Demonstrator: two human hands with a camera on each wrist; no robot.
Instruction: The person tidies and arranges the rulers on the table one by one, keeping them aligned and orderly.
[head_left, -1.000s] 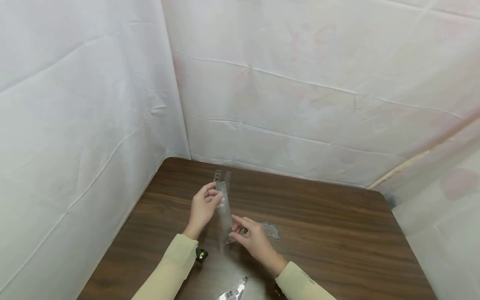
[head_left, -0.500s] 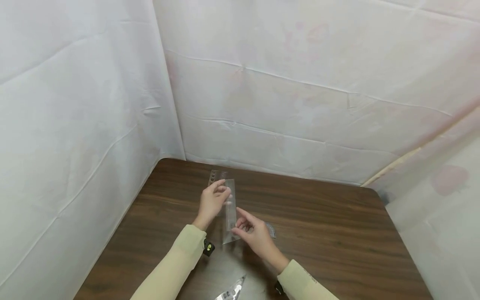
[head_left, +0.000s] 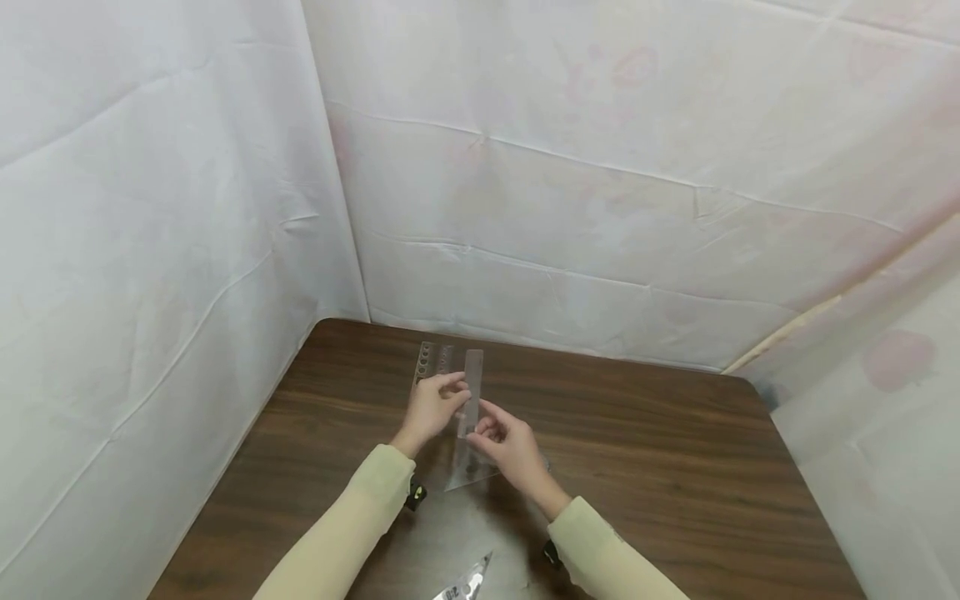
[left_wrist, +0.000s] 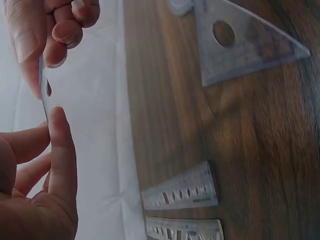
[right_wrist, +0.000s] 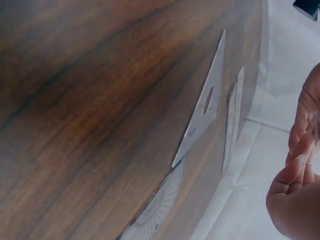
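Holding a clear flat plastic ruler (head_left: pixel 470 417) up over the brown wooden table (head_left: pixel 675 467), near the middle of the frame, both hands pinch it: left hand (head_left: pixel 433 408), right hand (head_left: pixel 504 443). It is lifted, not yet laid down. Two clear stencil rulers (head_left: pixel 433 360) lie behind.

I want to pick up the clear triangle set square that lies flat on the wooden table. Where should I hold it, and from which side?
The set square lies flat on the table, so its faces give no hold. Probably best to come from above, press a fingertip into its round hole, drag it to the table edge, then pinch the overhanging long edge between thumb and finger. Both the left hand and right hand are holding a clear sleeve.
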